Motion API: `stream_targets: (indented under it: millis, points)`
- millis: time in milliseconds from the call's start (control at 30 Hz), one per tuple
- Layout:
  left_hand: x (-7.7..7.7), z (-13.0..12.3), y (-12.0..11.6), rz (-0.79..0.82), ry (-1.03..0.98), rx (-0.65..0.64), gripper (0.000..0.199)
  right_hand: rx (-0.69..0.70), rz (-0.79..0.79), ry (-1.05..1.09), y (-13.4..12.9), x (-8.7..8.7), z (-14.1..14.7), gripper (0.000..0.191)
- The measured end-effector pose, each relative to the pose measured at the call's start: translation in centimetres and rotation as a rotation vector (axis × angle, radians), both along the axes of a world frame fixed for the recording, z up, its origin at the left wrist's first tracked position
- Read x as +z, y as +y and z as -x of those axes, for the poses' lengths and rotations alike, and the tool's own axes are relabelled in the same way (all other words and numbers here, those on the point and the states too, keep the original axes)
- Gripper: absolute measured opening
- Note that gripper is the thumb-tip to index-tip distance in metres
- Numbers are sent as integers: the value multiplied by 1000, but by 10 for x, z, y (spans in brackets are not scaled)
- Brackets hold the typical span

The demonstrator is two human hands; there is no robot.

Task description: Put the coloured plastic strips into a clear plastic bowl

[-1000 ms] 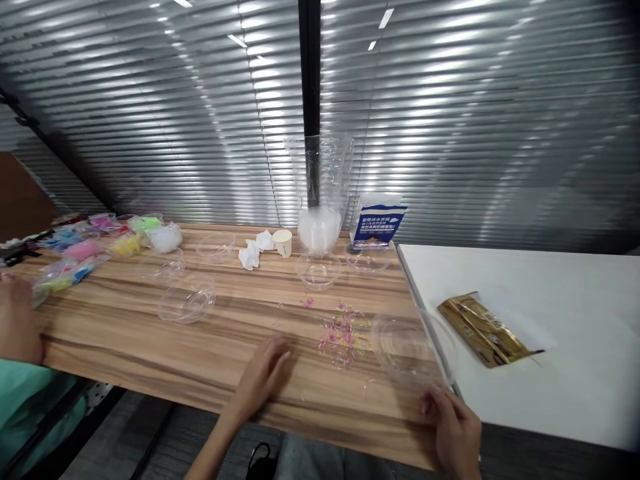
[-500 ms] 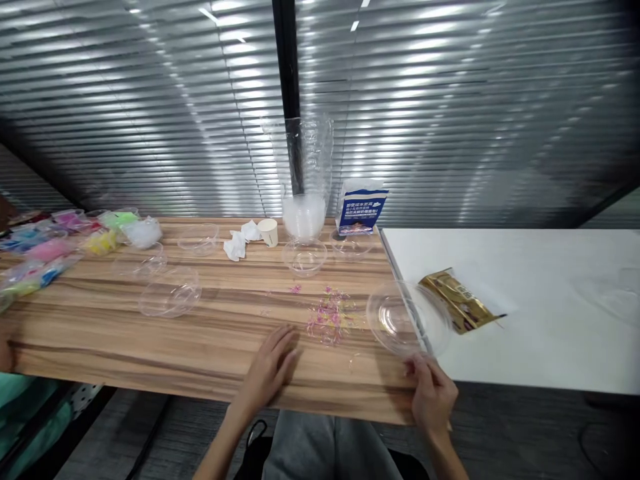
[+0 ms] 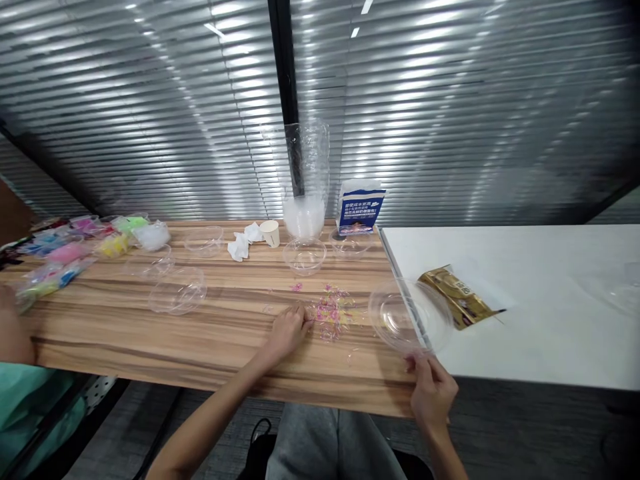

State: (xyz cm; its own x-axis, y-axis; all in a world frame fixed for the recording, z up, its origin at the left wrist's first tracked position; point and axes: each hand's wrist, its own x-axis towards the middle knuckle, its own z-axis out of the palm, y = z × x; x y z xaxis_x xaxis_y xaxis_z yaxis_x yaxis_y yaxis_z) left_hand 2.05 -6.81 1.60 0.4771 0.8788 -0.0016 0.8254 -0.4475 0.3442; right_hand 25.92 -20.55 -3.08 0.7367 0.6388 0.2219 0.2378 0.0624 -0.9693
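My left hand (image 3: pixel 291 328) rests on the wood-grain table at the left edge of a scattered pile of pink and yellow shreds (image 3: pixel 332 313), its fingers drawn together; whatever they hold, if anything, is too small to name. With finger and thumb, my right hand (image 3: pixel 431 390) grips the near rim of a clear plastic bowl (image 3: pixel 410 315). That bowl is over the seam between the wooden and white tables. Behind the pile stands another clear bowl (image 3: pixel 305 257), and a few loose shreds (image 3: pixel 297 287) lie between them.
At the back are a paper cup (image 3: pixel 270 234), crumpled tissues (image 3: pixel 239 247), a bag of white beads (image 3: pixel 304 217) and a blue packet (image 3: pixel 360 212). A gold packet (image 3: pixel 459 297) lies on the right. Clear bowls (image 3: pixel 178 291), colourful bags (image 3: pixel 67 252) and a person's arm (image 3: pixel 13 327) are left.
My left hand has moved forward and right to the edge of the shreds, and its fingers have closed together. My right hand keeps its grip on the bowl's rim.
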Motion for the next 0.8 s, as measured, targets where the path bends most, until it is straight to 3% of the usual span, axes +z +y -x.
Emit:
stream_targets:
  millis: [267, 467, 800]
  points:
    - [-9, 16, 22, 11, -96, -39, 15, -5, 2, -20, 1, 1, 1, 43]
    - [-21, 22, 29, -30, -341, -101, 22, -40, 16, -19, 2, 2, 2, 43]
    - [-14, 21, 23, -28, -321, -247, 13, -49, 23, -9, 2, -2, 0, 44]
